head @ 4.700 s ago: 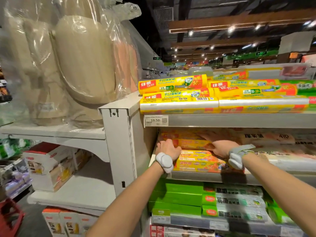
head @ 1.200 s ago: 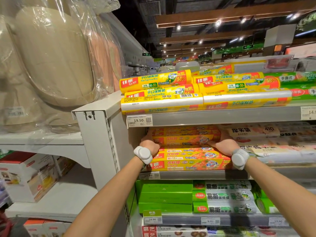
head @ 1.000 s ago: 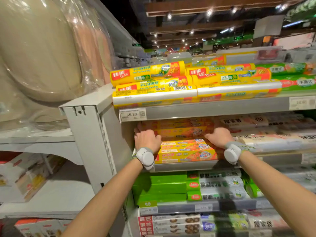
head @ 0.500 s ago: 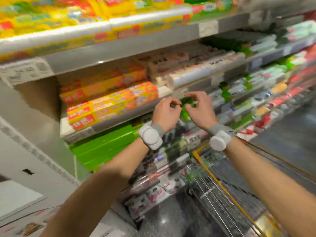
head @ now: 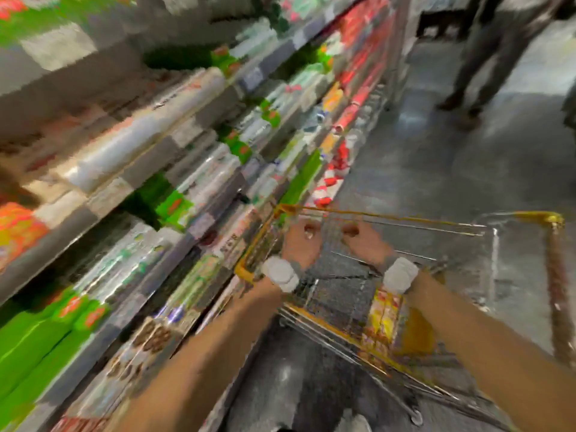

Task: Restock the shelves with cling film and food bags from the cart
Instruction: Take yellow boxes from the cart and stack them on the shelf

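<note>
Everything here is smeared by motion, so only the broad shapes can be trusted. The person stands in the aisle with both forearms stretched out over the wire cart (head: pixel 389 218), whose yellow rim runs across just beyond the fingers. The left hand (head: pixel 300 244) hangs over the basket's corner nearest the shelves (head: pixel 187 132). The right hand (head: pixel 366 246) is just beside it, the two near each other but apart. Both show their backs, with fingers curled downward toward the basket. I cannot tell whether either has hold of anything (the fingertips are lost in the blur). Each wrist wears a white band, left (head: pixel 280 274) and right (head: pixel 400 275).

Down in the cart, under the right wrist, lie some yellow-and-red packets (head: pixel 385 310); their print is unreadable. The cart's handle (head: pixel 558 291) runs down the far right side.

The shelves climb along the left, packed tier on tier. Clear-wrapped rolls (head: pixel 131 145) lie on an upper tier and bright green boxes (head: pixel 34 341) sit low at the near end, with red and green packs further along. The cart stands close against the lowest tier, on the grey floor (head: pixel 436 157). Up the aisle, well apart from the cart, stand another person's legs (head: pixel 489 54) in dark trousers.
</note>
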Demonstrator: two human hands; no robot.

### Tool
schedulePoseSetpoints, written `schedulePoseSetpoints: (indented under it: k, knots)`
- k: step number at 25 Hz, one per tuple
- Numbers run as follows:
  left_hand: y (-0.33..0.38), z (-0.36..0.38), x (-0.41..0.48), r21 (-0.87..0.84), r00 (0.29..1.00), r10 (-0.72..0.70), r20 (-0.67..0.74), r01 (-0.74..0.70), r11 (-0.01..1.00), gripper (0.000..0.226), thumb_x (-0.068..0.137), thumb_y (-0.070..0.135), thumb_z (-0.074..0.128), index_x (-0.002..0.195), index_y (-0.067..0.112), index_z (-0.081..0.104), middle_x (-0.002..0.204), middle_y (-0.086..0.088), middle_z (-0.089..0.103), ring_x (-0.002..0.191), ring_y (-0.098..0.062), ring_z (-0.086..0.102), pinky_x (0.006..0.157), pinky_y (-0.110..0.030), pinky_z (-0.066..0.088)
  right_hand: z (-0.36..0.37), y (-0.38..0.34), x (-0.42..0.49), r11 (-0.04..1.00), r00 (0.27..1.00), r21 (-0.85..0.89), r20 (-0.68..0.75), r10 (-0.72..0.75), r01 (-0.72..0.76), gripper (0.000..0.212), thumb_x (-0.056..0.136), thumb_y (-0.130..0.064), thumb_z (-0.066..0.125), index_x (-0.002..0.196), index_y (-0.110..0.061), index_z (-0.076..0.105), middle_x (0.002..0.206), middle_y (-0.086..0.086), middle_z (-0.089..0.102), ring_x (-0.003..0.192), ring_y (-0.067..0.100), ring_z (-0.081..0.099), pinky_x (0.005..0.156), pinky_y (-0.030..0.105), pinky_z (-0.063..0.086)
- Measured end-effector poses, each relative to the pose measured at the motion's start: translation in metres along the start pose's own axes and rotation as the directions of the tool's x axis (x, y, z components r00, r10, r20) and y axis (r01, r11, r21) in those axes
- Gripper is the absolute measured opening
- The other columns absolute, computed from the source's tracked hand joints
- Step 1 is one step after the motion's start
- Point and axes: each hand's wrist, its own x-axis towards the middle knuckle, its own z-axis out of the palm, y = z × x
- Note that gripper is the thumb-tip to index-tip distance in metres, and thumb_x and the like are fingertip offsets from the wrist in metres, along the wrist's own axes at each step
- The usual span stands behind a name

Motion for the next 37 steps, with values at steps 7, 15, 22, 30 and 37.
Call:
schedulePoseSetpoints:
  k: [7,15,22,30,37]
  knots:
    - [-0.025,0.12,0.049,0.129,0.931,-0.115,0.345,0.074,0.989,0.013,0.089,0.015,0.056,0.1,0.014,0.063,0.096,-0.011,0.07,0.081,-0.032,0.068,0.074,-0.046,0.058,-0.049,0.138,0.001,0.916,0.916,-0.01,-0.019,0.401,-0.401,0.024,0.097,-0.022,0.054,0.1,-0.002,0.065,0.089,0.003,0.064,0.062,0.013,0.053,0.058,0.031,0.047]
    - [-0.136,0.239,0.14,0.31,0.665,-0.307,0.681,0.118,0.943,0.008,0.088,0.025,0.054,0.091,0.021,0.06,0.098,-0.018,0.069,0.092,-0.041,0.068,0.072,-0.051,0.057,0.014,0.261,0.03,0.661,0.66,0.022,-0.029,0.751,-0.75,0.024,0.097,-0.024,0.051,0.116,-0.013,0.059,0.1,0.007,0.069,0.083,0.024,0.065,0.069,0.032,0.051]
    - [-0.25,0.353,0.185,0.499,0.488,-0.492,0.721,0.127,0.857,0.014,0.098,0.023,0.056,0.104,0.01,0.057,0.094,-0.007,0.057,0.087,-0.024,0.057,0.074,-0.029,0.049,0.093,0.374,0.07,0.438,0.439,0.026,0.068,0.896,-0.898,0.034,0.099,-0.025,0.052,0.128,-0.009,0.055,0.11,0.012,0.063,0.093,0.027,0.064,0.076,0.034,0.051]
    - [-0.33,0.426,0.163,0.634,0.46,-0.612,0.643,0.128,0.762,0.1,0.082,0.065,0.063,0.147,-0.001,0.027,0.145,-0.021,0.044,0.129,-0.038,0.047,0.101,-0.045,0.045,0.156,0.438,0.093,0.382,0.384,-0.107,0.005,0.923,-0.918,0.051,0.099,-0.011,0.048,0.145,0.0,0.03,0.144,0.021,0.041,0.129,0.038,0.044,0.094,0.041,0.043]
    - [-0.356,0.439,0.154,0.603,0.503,-0.589,0.632,0.158,0.782,0.092,0.069,0.064,0.076,0.132,0.01,0.037,0.123,-0.011,0.058,0.11,-0.031,0.06,0.089,-0.04,0.053,0.163,0.45,0.088,0.376,0.418,-0.309,-0.08,0.905,-0.873,0.055,0.097,-0.027,0.051,0.142,-0.005,0.027,0.132,0.013,0.05,0.108,0.032,0.06,0.068,0.037,0.04]
